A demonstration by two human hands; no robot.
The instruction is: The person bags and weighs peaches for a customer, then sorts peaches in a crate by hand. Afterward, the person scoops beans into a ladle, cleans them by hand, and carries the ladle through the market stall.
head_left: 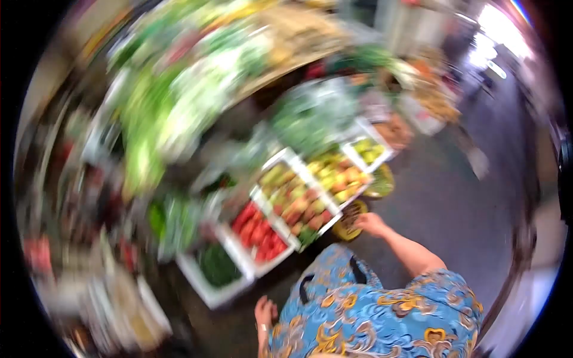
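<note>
My left hand [265, 312] hangs low beside my blue patterned clothing [382, 316], its fingers loosely bent and apart with nothing visible in them. A white box of dark green vegetables [219, 264] is the produce nearest to it. My right hand [371, 224] is stretched forward, slightly blurred, fingers loosely apart, and I see nothing held. In the picture it is right beside a round yellow basket [350, 221] with small brown items; whether they touch I cannot tell. Close by are white boxes of red tomato-like produce [259, 232], reddish-yellow fruit [296, 200] and yellow fruit [338, 176].
Blurred leafy greens [191, 101] are heaped behind the boxes, next to a brown cardboard sheet [298, 36]. A plastic bag of greens [313, 113] sits above the fruit. Grey floor [441, 185] runs along the right. Blurred goods [119, 304] stand at the lower left.
</note>
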